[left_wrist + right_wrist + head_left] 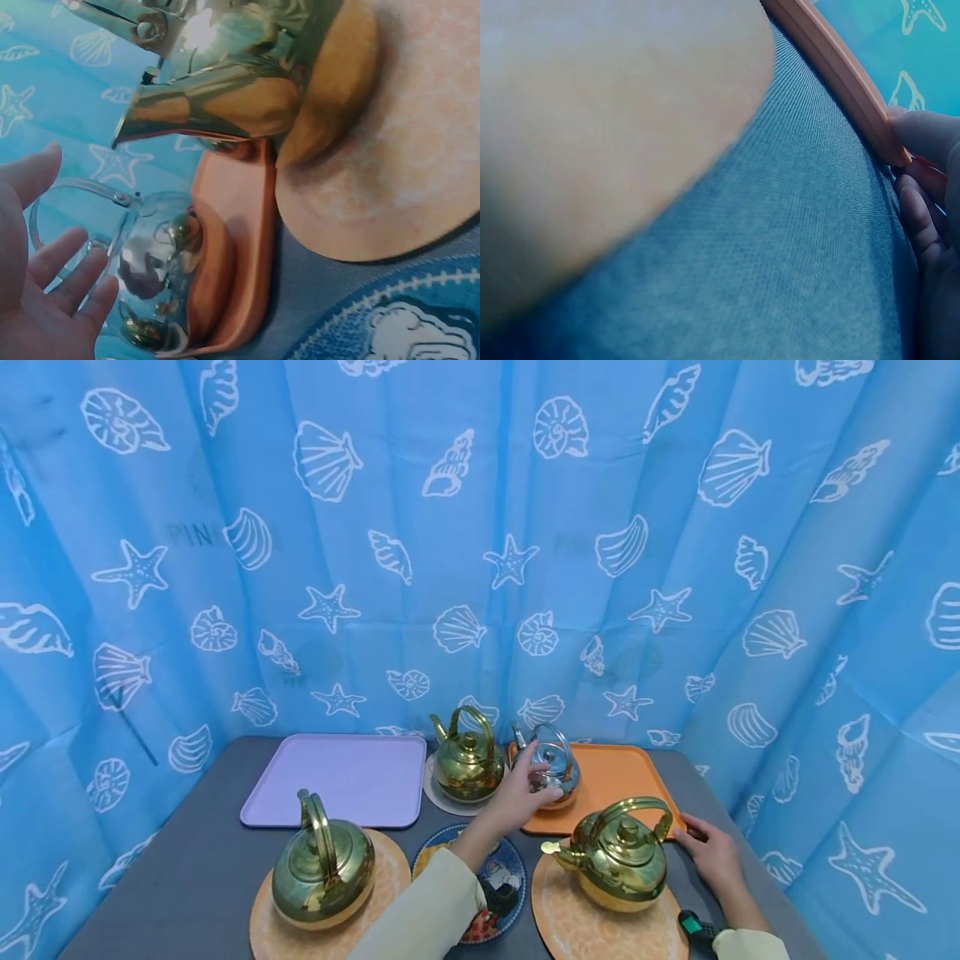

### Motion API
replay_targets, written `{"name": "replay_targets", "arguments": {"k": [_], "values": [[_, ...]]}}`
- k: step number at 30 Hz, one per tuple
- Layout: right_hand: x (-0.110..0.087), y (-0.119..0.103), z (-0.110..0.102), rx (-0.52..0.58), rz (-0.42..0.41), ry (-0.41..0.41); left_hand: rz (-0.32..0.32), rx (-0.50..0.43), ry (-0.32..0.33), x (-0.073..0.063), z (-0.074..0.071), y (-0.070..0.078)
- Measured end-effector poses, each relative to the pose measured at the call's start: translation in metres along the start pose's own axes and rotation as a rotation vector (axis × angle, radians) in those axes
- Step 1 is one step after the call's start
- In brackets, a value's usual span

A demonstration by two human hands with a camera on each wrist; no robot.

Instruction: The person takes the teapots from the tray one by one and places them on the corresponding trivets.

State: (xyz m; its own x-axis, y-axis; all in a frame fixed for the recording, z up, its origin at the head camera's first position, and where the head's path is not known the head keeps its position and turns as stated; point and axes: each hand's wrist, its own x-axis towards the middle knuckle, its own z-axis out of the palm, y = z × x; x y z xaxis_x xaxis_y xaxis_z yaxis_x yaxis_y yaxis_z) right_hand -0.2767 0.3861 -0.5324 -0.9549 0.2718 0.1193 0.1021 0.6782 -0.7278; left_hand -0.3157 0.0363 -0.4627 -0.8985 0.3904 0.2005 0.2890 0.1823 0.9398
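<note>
**Left hand at silver kettle, right hand steadying tray**

The flat orange plastic tray [622, 777] on the grey tabletop [195, 860] carries the small silver metal kettle [553, 772]. Open left hand [517, 797] touches it; right hand [712, 852] fingers, curled, brace the tray corner

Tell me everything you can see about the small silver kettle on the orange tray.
The silver kettle is small, round and mirror-shiny, apparently polished metal, with a thin hoop handle raised upright, a lid with a knob, and a short spout pointing left. It stands upright on the near left part of the orange tray, beside a gold kettle. The left hand reaches it with straight, spread fingers at its near side; the left wrist view shows the palm open beside it, not closed around it.
</note>
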Motion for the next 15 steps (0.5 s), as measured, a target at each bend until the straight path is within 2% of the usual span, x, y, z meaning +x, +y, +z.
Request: {"name": "replay_targets", "arguments": {"k": [5,8,15], "values": [[0.001,-0.001,-0.002,-0.009,0.026,-0.007,-0.013,0.010,-0.039,0.006,0.001,0.006],[0.002,0.000,-0.002,-0.019,0.022,-0.010,-0.026,-0.028,-0.059,0.010,0.001,0.010],[0.002,0.001,0.000,-0.025,0.011,0.003,-0.008,-0.134,-0.089,0.019,0.002,0.019]]}}
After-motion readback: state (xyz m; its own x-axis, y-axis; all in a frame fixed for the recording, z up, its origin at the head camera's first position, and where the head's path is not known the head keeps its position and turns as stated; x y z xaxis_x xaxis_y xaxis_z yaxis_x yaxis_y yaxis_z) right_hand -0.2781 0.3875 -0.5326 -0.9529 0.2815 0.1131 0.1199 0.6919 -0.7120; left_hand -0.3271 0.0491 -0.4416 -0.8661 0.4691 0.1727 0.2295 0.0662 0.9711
